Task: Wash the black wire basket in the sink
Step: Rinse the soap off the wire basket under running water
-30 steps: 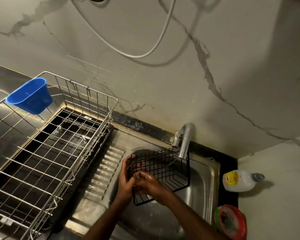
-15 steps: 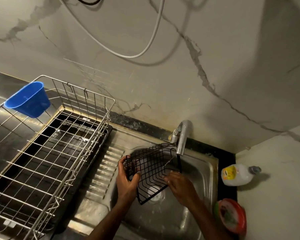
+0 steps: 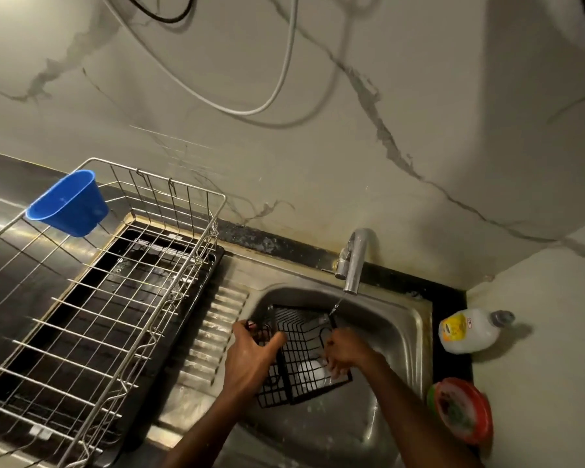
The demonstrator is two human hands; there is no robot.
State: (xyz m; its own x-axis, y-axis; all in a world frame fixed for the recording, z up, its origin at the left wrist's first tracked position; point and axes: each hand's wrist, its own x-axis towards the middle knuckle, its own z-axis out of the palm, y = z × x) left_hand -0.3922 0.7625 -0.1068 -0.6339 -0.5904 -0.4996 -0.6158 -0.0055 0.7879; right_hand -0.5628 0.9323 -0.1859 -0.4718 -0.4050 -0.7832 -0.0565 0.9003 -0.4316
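Marbled wall (image 3: 318, 180) fills the upper field, a white cable (image 3: 277, 86) looping across it. At 9 o'clock, a steel dish rack (image 3: 92, 298) stands over a black drip tray (image 3: 132, 329) on the bench (image 3: 0, 184), a blue plastic cup (image 3: 69, 204) hooked on its far rim, probably so washed items drain toward the basin. At 6 o'clock, the stainless sink (image 3: 402, 332) holds the task's object: the black wire basket (image 3: 301, 352), tilted on edge in the bowl below the faucet (image 3: 357, 261), apparently so the thin stream from the spout strikes its upper right corner. The left hand (image 3: 250, 356) grips the basket's left wall, thumb spread across the mesh and fingers curled around the rim, steadying it. The right hand (image 3: 343, 349) is closed on the right rim wire, fingers hooked through the grid. At 3 o'clock lie a white bottle (image 3: 466, 332) on its side and, nearer, a red-rimmed container (image 3: 463, 410).
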